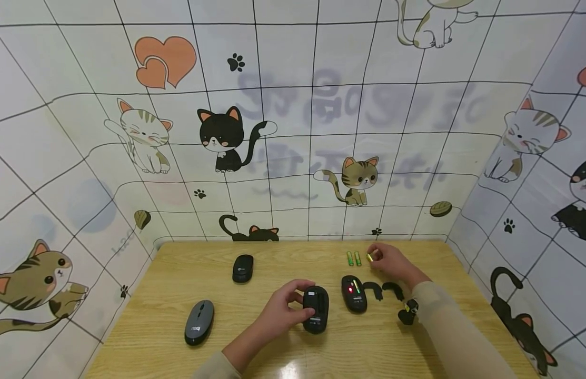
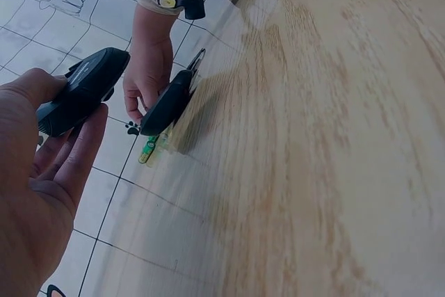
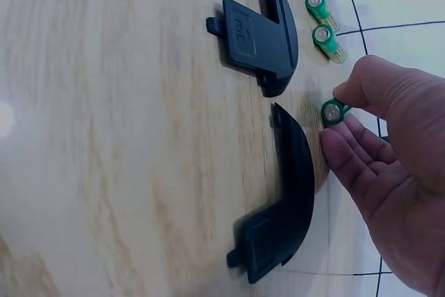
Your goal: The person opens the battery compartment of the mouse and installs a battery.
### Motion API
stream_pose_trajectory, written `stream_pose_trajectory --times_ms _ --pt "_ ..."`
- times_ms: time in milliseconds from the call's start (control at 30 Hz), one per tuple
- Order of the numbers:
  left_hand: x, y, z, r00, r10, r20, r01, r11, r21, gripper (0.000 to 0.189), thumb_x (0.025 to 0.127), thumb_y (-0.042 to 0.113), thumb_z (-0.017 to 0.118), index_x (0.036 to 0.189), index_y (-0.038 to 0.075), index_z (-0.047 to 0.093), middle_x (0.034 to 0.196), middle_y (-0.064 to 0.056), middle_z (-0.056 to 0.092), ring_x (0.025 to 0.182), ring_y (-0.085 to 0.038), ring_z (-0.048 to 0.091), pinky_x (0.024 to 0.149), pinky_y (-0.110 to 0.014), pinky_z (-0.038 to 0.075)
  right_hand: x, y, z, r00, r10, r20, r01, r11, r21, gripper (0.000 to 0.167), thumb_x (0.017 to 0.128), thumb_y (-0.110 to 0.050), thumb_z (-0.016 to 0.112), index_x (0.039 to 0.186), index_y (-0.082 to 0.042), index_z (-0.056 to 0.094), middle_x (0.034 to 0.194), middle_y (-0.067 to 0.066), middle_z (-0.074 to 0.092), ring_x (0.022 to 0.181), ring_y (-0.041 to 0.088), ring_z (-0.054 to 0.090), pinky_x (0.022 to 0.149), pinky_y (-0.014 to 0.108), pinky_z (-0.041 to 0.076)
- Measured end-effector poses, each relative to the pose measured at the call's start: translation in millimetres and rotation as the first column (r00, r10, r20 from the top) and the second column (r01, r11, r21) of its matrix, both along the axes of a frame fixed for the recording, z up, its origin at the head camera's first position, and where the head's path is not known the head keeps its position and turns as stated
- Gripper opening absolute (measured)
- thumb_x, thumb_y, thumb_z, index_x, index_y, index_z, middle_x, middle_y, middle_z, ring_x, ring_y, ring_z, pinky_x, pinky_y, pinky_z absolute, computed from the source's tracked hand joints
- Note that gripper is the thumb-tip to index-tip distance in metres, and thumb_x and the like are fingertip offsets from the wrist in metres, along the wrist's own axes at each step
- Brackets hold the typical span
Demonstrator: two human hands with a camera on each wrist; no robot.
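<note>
My right hand has a narrow pinch on one battery, thumb against fingers, at the far side of the table; I cannot tell whether the battery touches the wood. From the right wrist I see its flat end facing me, and the spare batteries lie just left of that grip. My left hand holds the open mouse underside up, thumb over its lower face, long axis running roughly toward and away from me. That mouse sits left of the pinch and nearer my body, so I judge the line to it runs down and left. The lit mouse, with a battery showing, lies between and much nearer the right hand; I'd want to clear it. Two covers lie to its right.
</note>
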State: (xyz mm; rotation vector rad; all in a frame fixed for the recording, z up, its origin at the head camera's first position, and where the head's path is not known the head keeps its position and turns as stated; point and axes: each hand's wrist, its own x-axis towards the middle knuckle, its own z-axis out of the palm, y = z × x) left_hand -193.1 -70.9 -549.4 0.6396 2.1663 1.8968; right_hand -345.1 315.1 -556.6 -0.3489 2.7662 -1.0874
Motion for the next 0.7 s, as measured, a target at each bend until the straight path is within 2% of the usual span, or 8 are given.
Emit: stream_pose_trajectory --times_ms 133,333,533,700 --pt "-0.1 -0.2 0.3 1.0 0.001 -0.002 -0.001 1.0 0.0 0.057 0.097 0.004 0.085 0.149 0.016 0.066 0.139 -0.007 0.063 0.107 -0.022 0.074 0.082 -0.032 0.067 -0.1 -1 -1.1 1.0 -0.007 0.006 0.007 1.0 0.0 0.033 0.093 0.0 0.076 0.124 -0.004 0.064 0.101 0.01 0.066 0.087 0.025 0.059 0.071 0.037 0.05" --pt "0.1 -0.5 0.5 1.0 -0.003 -0.002 0.003 1.0 0.001 0.057 0.097 0.005 0.085 0.149 0.019 0.066 0.139 -0.006 0.063 0.107 -0.023 0.073 0.082 -0.032 0.067 0.8 1 -7.1 0.999 -0.049 -0.001 0.049 0.999 -0.018 0.036 0.095 -0.002 0.076 0.129 -0.005 0.062 0.105 0.011 0.066 0.092 0.026 0.06 0.073 0.038 0.052" --pt "-1.4 -0.1 0.2 1.0 -0.006 0.001 0.006 1.0 0.0 0.058 0.098 0.004 0.085 0.151 0.01 0.064 0.14 -0.007 0.063 0.108 -0.027 0.073 0.082 -0.032 0.067 6.8 -1 -5.1 0.996 -0.087 -0.018 0.085 0.992 -0.093 0.043 0.097 0.0 0.069 0.139 -0.001 0.058 0.109 0.014 0.065 0.091 0.026 0.061 0.072 0.036 0.053" --pt "-2.3 0.2 -0.4 1.0 -0.002 0.002 0.002 1.0 -0.002 0.058 0.097 0.004 0.085 0.151 0.008 0.063 0.139 -0.007 0.063 0.109 -0.032 0.073 0.082 -0.031 0.067 13.2 -8 5.4 0.994 -0.075 -0.081 0.058 0.98 -0.191 0.036 0.103 0.002 0.068 0.138 -0.001 0.058 0.106 0.014 0.065 0.089 0.027 0.061 0.071 0.037 0.059"
